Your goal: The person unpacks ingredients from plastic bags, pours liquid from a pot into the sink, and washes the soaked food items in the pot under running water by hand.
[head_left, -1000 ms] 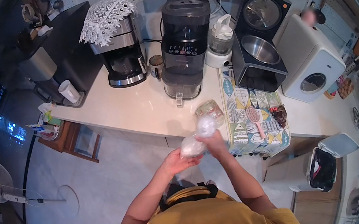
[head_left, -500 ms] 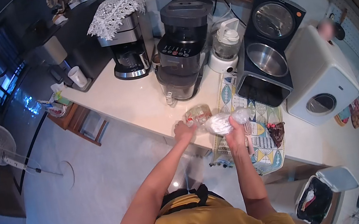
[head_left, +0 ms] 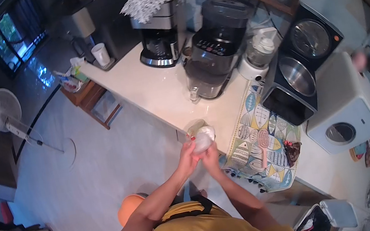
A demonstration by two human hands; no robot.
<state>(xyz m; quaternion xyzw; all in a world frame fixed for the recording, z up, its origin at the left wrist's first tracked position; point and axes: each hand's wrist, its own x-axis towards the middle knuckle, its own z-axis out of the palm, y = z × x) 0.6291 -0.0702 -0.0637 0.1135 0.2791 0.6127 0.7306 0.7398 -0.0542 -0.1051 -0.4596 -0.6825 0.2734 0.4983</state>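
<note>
A clear plastic-wrapped bundle [head_left: 202,142] is held between my two hands just above the counter's front edge. My left hand [head_left: 187,156] has its fingers closed round the bundle's left side, with a small red spot near the fingertips. On the other side my right hand [head_left: 210,156] grips the bundle from below. Right behind it on the counter sits a see-through package [head_left: 196,126], partly covered by the bundle. What is inside the wrapping is too blurred to make out.
Behind stand a coffee maker [head_left: 158,36], a dark appliance [head_left: 220,46], a white blender [head_left: 256,57] and a cooker [head_left: 297,76]. A pink brush [head_left: 263,144] lies on the fish-patterned cloth [head_left: 250,153]. An open bin [head_left: 338,213] stands lower right, an orange object [head_left: 131,207] below left.
My hands have come together around the wrapped bundle, which was in my right hand over the cloth while my left touched the package. The view has shifted, and the orange object has appeared.
</note>
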